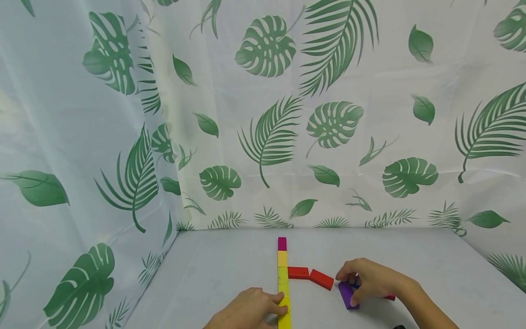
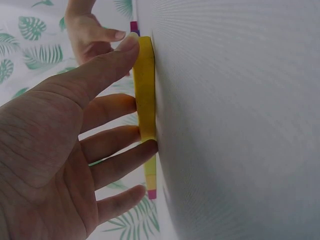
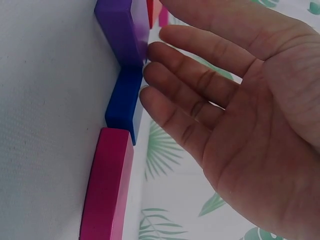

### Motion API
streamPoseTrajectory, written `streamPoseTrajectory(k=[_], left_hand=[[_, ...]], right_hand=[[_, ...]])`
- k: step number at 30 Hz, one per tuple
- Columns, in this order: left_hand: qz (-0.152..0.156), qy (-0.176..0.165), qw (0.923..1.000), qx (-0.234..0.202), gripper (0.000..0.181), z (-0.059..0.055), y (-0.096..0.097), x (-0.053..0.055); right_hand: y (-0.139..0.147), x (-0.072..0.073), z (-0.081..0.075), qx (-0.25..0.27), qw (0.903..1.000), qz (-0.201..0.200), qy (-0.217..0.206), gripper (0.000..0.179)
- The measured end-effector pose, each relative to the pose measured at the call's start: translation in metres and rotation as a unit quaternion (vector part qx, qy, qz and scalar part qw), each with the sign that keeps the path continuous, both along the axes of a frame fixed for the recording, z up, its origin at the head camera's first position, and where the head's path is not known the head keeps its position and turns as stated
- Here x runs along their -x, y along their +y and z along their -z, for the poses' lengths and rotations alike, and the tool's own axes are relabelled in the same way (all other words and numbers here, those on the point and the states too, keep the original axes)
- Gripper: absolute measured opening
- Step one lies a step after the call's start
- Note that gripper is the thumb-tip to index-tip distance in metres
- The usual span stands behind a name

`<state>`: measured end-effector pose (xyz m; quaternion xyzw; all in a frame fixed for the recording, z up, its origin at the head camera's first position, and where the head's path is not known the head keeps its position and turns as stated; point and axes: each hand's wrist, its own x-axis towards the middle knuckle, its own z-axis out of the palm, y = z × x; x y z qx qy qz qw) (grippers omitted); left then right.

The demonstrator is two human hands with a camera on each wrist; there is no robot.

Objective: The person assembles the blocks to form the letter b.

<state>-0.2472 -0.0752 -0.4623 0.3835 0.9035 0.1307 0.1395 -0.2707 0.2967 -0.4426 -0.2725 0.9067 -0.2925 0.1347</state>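
My left hand [image 1: 252, 308] rests against a row of yellow blocks [image 1: 283, 278]. In the left wrist view its fairly straight fingers touch the row's side, and the thumb lies at the near end of a yellow block [image 2: 145, 90]. A magenta block [image 1: 282, 243] caps the row's far end. My right hand [image 1: 371, 281] pinches a purple block [image 1: 347, 294] between thumb and fingers; in the right wrist view the thumb tip is out of frame. Beyond the purple block [image 3: 116, 30], a blue block [image 3: 122, 100] and a pink block [image 3: 105, 185] continue the line.
Two red blocks [image 1: 322, 279] bridge from the yellow row toward the purple block, the outer one angled. A small dark object [image 1: 398, 327] shows at the bottom edge. Behind the pale tabletop [image 1: 222, 256] hangs a leaf-print curtain [image 1: 287, 192], with another at the left.
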Motion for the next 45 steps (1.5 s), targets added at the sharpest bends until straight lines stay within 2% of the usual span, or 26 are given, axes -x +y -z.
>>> streamPoseTrajectory(k=[13,24,35,45], left_hand=[[0.010,0.012,0.9999,0.003,0.045,0.0013,-0.0013,-0.0002],[0.006,0.004,1.0000,0.004,0.046,0.0002,-0.0002,0.0005],[-0.003,0.001,1.0000,-0.004,0.047,-0.0011,0.0005,-0.0008],[0.003,0.008,1.0000,0.004,0.046,-0.0010,0.0003,-0.0006]], right_hand=[[-0.0006,-0.0011,0.0009,-0.003,0.9998,0.010,-0.014,0.049],[-0.0018,0.0000,0.0023,-0.009,0.9994,0.016,-0.029,0.047],[-0.0018,0.0003,0.0022,-0.016,0.9997,0.012,-0.016,0.045],[-0.0050,0.0006,0.0018,-0.016,0.9995,0.009,-0.025,0.046]])
